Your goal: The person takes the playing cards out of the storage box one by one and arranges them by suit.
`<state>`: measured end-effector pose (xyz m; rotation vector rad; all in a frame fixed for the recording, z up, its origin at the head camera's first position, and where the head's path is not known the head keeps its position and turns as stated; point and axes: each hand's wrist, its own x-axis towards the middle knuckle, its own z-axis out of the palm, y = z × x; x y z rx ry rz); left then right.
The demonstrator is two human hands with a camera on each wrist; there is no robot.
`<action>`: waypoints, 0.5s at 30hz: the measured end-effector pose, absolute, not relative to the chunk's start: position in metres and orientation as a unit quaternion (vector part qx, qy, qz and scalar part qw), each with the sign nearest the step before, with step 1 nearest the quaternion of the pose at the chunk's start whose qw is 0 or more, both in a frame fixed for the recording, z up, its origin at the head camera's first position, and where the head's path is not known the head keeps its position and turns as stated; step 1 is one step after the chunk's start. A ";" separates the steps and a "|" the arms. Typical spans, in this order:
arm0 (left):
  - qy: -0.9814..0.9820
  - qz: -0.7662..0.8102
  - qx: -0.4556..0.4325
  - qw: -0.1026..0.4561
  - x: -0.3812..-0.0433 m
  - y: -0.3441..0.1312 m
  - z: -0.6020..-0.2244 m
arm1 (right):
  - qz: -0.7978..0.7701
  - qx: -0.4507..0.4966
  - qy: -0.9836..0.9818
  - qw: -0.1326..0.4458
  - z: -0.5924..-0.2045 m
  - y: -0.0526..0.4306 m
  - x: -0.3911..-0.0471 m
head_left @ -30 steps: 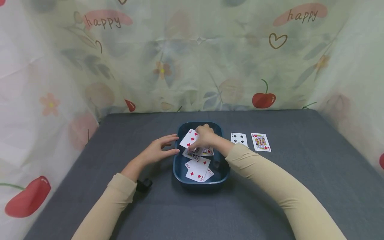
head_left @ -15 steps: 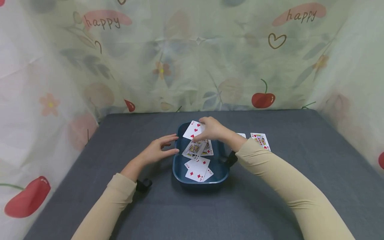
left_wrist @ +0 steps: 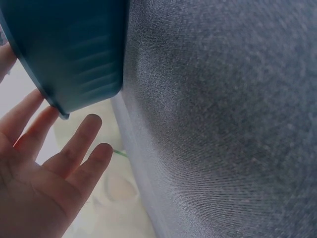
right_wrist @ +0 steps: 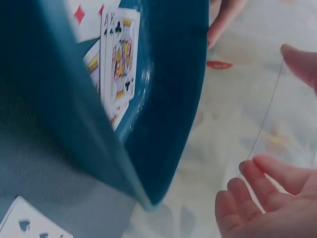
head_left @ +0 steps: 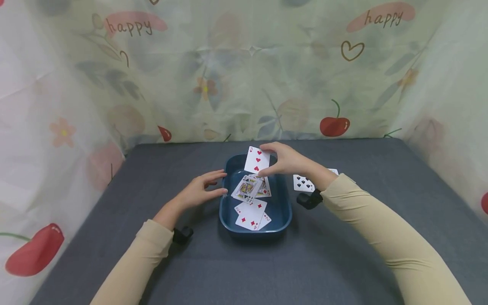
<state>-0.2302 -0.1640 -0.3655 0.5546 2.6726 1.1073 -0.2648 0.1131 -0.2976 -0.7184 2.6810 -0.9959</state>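
My right hand (head_left: 286,160) pinches a three of hearts playing card (head_left: 256,160) by its edges, between thumb and fingers, over the far end of the dark blue tray (head_left: 281,209). In the right wrist view that card shows edge-on as a thin line. Inside the tray lie a king of clubs (head_left: 244,189) overlapping other face cards, and a four of diamonds (head_left: 251,217) over a two. My left hand (head_left: 200,190) has its fingers extended at the tray's left rim; the left wrist view shows fingertips against that rim.
On the dark grey cloth (head_left: 244,267), a spades card (head_left: 303,183) lies right of the tray. Behind the right forearm only a corner of another card (head_left: 333,171) shows. A patterned curtain (head_left: 244,84) closes off the back and sides.
My right hand has lifted the three of hearts from the pile, moving up and to the right, which uncovers the king of clubs. My left hand has stayed at the rim.
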 end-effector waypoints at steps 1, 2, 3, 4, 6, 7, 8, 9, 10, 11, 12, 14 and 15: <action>0.903 0.375 0.188 0.097 -0.230 -0.164 -0.366 | -0.339 -0.245 0.903 0.096 -0.297 0.116 -0.265; 0.902 0.376 0.188 0.097 -0.230 -0.164 -0.366 | -0.340 -0.248 0.902 0.094 -0.297 0.119 -0.265; 0.902 0.376 0.188 0.096 -0.230 -0.164 -0.366 | -0.338 -0.253 0.902 0.091 -0.297 0.122 -0.266; 0.902 0.377 0.188 0.097 -0.230 -0.165 -0.365 | -0.336 -0.258 0.902 0.087 -0.297 0.125 -0.266; 0.902 0.376 0.191 0.095 -0.229 -0.165 -0.365 | -0.332 -0.265 0.901 0.083 -0.297 0.131 -0.266; 0.901 0.377 0.191 0.095 -0.229 -0.165 -0.365 | -0.328 -0.269 0.902 0.081 -0.297 0.135 -0.266; 0.901 0.378 0.191 0.096 -0.229 -0.165 -0.365 | -0.325 -0.274 0.902 0.078 -0.297 0.138 -0.267; 0.901 0.378 0.192 0.096 -0.229 -0.165 -0.365 | -0.321 -0.279 0.902 0.075 -0.297 0.142 -0.267; 0.900 0.378 0.192 0.096 -0.229 -0.165 -0.365 | -0.320 -0.282 0.901 0.074 -0.297 0.145 -0.268; 0.901 0.377 0.193 0.096 -0.229 -0.165 -0.365 | -0.318 -0.285 0.901 0.074 -0.296 0.149 -0.268; 0.900 0.379 0.190 0.097 -0.229 -0.165 -0.365 | -0.314 -0.289 0.902 0.071 -0.297 0.153 -0.269; 0.901 0.378 0.190 0.097 -0.229 -0.165 -0.366 | -0.307 -0.297 0.902 0.067 -0.297 0.160 -0.269; 0.901 0.378 0.190 0.097 -0.230 -0.165 -0.366 | -0.304 -0.298 0.902 0.067 -0.297 0.164 -0.269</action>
